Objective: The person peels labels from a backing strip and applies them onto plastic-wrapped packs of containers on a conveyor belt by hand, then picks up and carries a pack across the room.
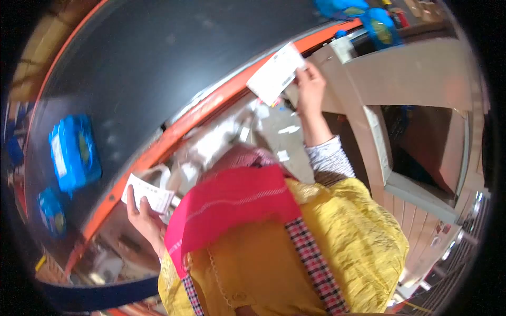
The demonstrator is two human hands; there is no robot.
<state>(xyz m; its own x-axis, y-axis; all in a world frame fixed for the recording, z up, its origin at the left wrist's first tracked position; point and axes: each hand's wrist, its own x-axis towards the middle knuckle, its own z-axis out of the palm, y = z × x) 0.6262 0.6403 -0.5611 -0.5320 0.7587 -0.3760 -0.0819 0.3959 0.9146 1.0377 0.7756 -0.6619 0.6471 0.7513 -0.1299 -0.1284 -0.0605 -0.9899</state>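
My right hand [311, 92] is raised over the orange edge of the black conveyor surface [174, 47], its thumb and fingers closed on a white label sheet [276, 73]. Lower on the left, my left hand [142, 216] grips a smaller white printed label [149, 194], with two fingers lying across its face. Both labels are apart from the parcels. A blue wrapped parcel [76, 152] bearing a white label lies on the black surface at the left, with a smaller blue parcel [51, 210] below it.
More blue parcels [382, 27] sit at the top right. An orange rail [211, 105] borders the black surface. Cardboard boxes [411, 79] with an open compartment stand at the right. Clear plastic and paper scraps [284, 129] lie below the rail.
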